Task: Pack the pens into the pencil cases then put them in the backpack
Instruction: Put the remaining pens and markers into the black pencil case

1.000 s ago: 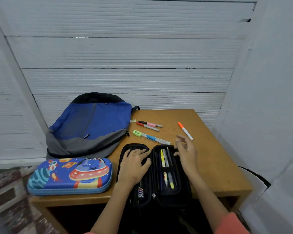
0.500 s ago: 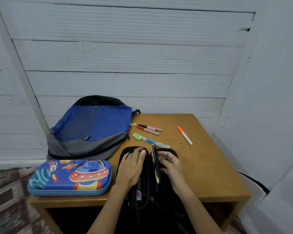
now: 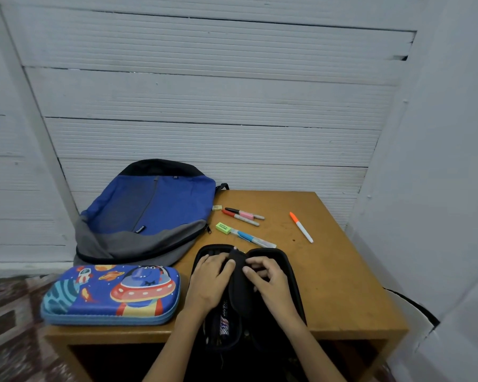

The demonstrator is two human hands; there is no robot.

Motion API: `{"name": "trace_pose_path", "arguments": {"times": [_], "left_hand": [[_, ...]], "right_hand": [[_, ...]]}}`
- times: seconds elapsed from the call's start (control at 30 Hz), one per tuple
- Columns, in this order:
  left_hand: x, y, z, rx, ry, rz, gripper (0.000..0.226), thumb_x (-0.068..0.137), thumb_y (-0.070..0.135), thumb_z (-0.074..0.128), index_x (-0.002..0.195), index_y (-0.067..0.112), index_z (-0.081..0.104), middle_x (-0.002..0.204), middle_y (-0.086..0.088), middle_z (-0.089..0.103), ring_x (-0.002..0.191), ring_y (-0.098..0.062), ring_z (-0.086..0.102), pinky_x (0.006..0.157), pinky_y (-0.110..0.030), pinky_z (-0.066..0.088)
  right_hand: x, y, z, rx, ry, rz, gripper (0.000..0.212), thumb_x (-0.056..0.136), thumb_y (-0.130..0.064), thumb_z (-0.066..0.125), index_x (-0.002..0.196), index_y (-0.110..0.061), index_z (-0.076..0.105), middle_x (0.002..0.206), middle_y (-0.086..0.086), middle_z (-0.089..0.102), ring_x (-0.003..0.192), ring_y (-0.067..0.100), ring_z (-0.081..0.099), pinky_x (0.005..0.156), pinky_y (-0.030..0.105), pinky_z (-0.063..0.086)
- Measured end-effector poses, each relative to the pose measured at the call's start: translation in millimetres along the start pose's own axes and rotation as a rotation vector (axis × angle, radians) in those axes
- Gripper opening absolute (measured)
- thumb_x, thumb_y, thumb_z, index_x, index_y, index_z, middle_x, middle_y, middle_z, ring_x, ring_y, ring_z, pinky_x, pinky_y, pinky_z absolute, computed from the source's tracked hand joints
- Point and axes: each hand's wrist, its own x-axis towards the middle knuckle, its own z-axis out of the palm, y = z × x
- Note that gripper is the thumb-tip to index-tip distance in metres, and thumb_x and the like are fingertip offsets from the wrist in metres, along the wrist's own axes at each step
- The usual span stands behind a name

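An open black pencil case [image 3: 284, 263] lies at the table's front edge. My left hand [image 3: 211, 279] rests flat on its left half. My right hand [image 3: 268, 279] pinches the case's black inner flap [image 3: 239, 288], which stands folded over the middle. Pens show in the left half under my wrist. A closed blue space-print pencil case [image 3: 111, 295] sits to the left. The blue and grey backpack [image 3: 146, 213] lies behind it. Loose on the table are a black-pink marker [image 3: 244, 213], a red marker [image 3: 240, 218], a blue pen [image 3: 255, 239] and an orange pen [image 3: 301, 227].
A green eraser [image 3: 223, 228] and a small yellow eraser [image 3: 217, 207] lie near the markers. The wooden table [image 3: 342, 285] stands against white slatted walls at the back and the right. Patterned floor shows at the left.
My right hand came back from near the orange pen to the black case and swung the inner flap leftward over the middle, hiding the pens in the right half. My left hand stayed put.
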Motion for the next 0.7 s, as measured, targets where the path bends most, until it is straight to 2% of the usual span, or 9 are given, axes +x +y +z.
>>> {"name": "trace_pose_path", "arguments": {"times": [0.13, 0.27, 0.37, 0.47, 0.57, 0.7], "left_hand": [[2.5, -4.6, 2.2, 0.005, 0.003, -0.018, 0.035, 0.101, 0.031, 0.037, 0.129, 0.021, 0.055, 0.13, 0.003, 0.057, 0.131, -0.012, 0.037, 0.111, -0.029, 0.022], [4.0, -8.1, 4.6, 0.014, 0.01, -0.007, 0.036, 0.1, 0.033, 0.037, 0.128, 0.021, 0.056, 0.127, 0.004, 0.059, 0.126, -0.009, 0.04, 0.111, -0.029, 0.025], [4.9, -7.9, 4.5, 0.014, 0.016, 0.023, 0.035, 0.1, 0.032, 0.037, 0.125, 0.02, 0.058, 0.122, 0.003, 0.061, 0.124, -0.01, 0.045, 0.112, -0.03, 0.025], [4.4, -9.2, 5.3, 0.003, 0.008, -0.004, 0.037, 0.101, 0.033, 0.037, 0.13, 0.019, 0.055, 0.129, 0.001, 0.058, 0.13, -0.013, 0.039, 0.114, -0.029, 0.021], [6.0, -13.7, 7.7, 0.007, 0.004, 0.001, 0.039, 0.1, 0.038, 0.036, 0.128, 0.019, 0.056, 0.126, 0.002, 0.059, 0.129, -0.013, 0.041, 0.115, -0.032, 0.023], [4.5, -8.5, 4.9, -0.007, 0.046, 0.065, 0.029, 0.101, 0.03, 0.038, 0.115, 0.019, 0.061, 0.112, 0.007, 0.062, 0.103, 0.001, 0.042, 0.113, -0.025, 0.021]], "right_hand": [[1.8, 2.5, 1.7, -0.03, 0.001, -0.002, 0.013, 0.086, -0.033, 0.07, 0.099, -0.034, 0.067, 0.104, -0.01, 0.059, 0.089, 0.013, 0.062, 0.075, 0.034, 0.056], [7.2, -2.2, -0.3, 0.006, -0.021, 0.034, 0.007, 0.087, -0.028, 0.07, 0.093, -0.027, 0.068, 0.095, 0.003, 0.061, 0.077, 0.018, 0.062, 0.059, 0.024, 0.051], [17.0, -10.0, -4.4, 0.051, -0.056, 0.087, 0.007, 0.089, -0.023, 0.067, 0.087, -0.016, 0.069, 0.084, 0.004, 0.061, 0.072, 0.015, 0.06, 0.054, 0.025, 0.05], [31.4, -13.6, -10.3, -0.01, -0.032, 0.086, 0.01, 0.091, -0.019, 0.064, 0.084, -0.015, 0.069, 0.079, 0.002, 0.063, 0.066, 0.015, 0.06, 0.054, 0.031, 0.053], [52.0, -10.0, -17.5, -0.155, 0.068, 0.087, 0.01, 0.092, -0.021, 0.062, 0.083, -0.022, 0.066, 0.078, -0.001, 0.065, 0.055, 0.013, 0.058, 0.055, 0.032, 0.051], [79.9, -9.0, -31.5, -0.434, 0.241, 0.024, 0.007, 0.09, -0.019, 0.063, 0.092, -0.025, 0.067, 0.092, -0.006, 0.065, 0.08, 0.008, 0.059, 0.073, 0.031, 0.053]]}}
